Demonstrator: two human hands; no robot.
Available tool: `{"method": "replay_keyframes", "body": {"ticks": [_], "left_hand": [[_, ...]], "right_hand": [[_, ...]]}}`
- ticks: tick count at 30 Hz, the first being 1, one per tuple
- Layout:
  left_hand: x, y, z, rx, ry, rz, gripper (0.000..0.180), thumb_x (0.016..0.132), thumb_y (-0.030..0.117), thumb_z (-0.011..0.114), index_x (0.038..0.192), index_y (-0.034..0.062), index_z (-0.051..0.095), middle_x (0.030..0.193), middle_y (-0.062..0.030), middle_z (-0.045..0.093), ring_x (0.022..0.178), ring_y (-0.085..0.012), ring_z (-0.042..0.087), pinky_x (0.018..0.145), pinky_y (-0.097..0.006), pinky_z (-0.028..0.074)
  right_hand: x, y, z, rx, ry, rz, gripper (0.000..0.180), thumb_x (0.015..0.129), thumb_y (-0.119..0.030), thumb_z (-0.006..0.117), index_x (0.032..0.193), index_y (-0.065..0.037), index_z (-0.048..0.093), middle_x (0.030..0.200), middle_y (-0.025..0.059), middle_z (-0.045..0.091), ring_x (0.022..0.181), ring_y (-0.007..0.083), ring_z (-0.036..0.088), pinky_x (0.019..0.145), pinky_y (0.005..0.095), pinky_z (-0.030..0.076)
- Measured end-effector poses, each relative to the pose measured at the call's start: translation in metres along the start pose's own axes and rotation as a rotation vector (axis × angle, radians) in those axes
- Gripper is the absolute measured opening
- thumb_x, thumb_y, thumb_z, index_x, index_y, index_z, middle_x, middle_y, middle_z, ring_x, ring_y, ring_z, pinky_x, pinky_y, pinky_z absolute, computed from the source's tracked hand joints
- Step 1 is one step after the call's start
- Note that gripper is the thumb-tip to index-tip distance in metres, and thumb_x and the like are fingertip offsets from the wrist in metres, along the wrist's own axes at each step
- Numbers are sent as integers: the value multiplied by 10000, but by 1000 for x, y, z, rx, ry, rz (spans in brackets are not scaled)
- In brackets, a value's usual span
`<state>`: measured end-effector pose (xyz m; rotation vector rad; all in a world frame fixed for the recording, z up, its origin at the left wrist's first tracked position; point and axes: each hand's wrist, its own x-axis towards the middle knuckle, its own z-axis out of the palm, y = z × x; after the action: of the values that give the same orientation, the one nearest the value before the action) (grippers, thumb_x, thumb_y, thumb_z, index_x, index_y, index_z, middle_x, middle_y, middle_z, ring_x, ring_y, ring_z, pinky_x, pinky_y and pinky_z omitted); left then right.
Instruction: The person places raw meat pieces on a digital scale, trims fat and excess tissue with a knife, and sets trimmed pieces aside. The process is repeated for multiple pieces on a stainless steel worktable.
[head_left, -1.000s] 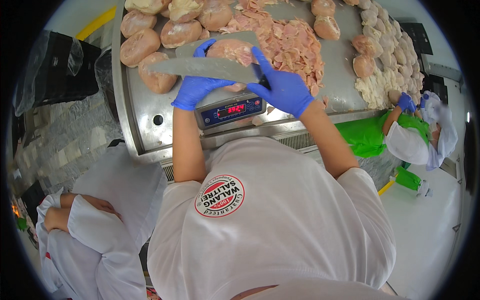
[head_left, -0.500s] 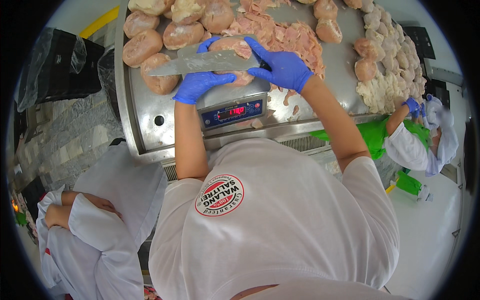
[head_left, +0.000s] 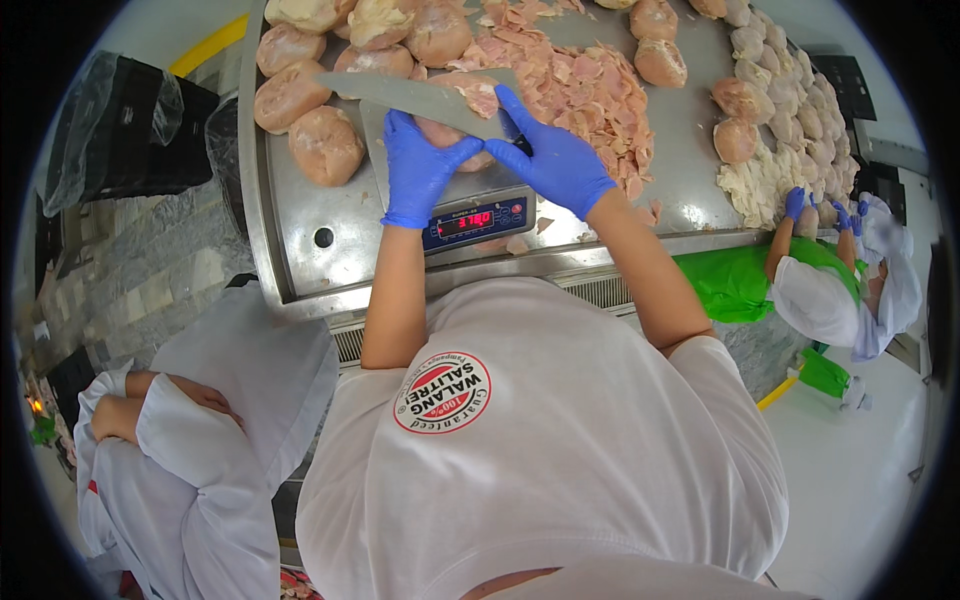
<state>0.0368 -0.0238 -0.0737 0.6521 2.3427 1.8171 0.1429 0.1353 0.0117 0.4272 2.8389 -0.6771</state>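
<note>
A lump of pink meat (head_left: 447,134) rests on the platform of a small digital scale (head_left: 475,222), partly covered by a knife and my gloved hands. My left hand (head_left: 420,175), in a blue glove, is closed against the near left side of the lump, its thumb toward the right. The knife (head_left: 405,97) has a wide, smeared blade that lies across the top of the lump and points left. Its handle is hidden in my right hand (head_left: 560,150), also blue-gloved, whose forefinger and thumb reach the lump's right side.
Rounded meat lumps (head_left: 327,147) crowd the left of the steel table (head_left: 275,262). Thin meat slices (head_left: 600,95) are heaped beyond the scale. Paler lumps and a whitish pile (head_left: 760,190) lie right, by a co-worker's gloved hand (head_left: 795,203). Another person's sleeve (head_left: 175,440) is at left.
The blade has swung so its tip points farther away and lies higher. My left hand has shifted right and turned more upright. The view has moved slightly.
</note>
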Motion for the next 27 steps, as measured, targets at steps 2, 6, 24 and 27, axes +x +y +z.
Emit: {"method": "replay_keyframes", "body": {"ticks": [2,6,24,27], "left_hand": [[4,1,-3,-25,-54,-34,1025,585,370,928,1368,-17,392,1329,-216,462,1252,-353,463,1054,-446,403],[14,-7,-5,-309,-164,-51,1012,635,323,913,1429,13,367,1402,-182,446,1293,-303,463,1092,-403,407],[42,-17,-26,-285,-358,-80,914,689,283,875,1451,75,416,1345,-95,544,1244,-218,510,1071,-356,427],[45,-25,-25,-243,-383,11,900,702,283,862,1442,58,402,1341,-118,535,1243,-223,514,1046,-367,448]], "right_hand": [[-5,12,-8,10,-79,-30,836,926,-639,479,1562,-160,226,1005,167,722,931,374,687,831,457,538],[-18,35,-13,-24,-82,-24,828,924,-634,497,1564,-188,219,963,142,728,887,350,695,793,440,546],[59,22,-25,-160,-111,-300,760,944,-582,524,1566,-257,232,948,185,699,867,360,680,760,425,526],[60,49,-39,-109,-155,-369,786,936,-601,528,1572,-263,214,994,193,699,912,365,680,801,419,526]]}}
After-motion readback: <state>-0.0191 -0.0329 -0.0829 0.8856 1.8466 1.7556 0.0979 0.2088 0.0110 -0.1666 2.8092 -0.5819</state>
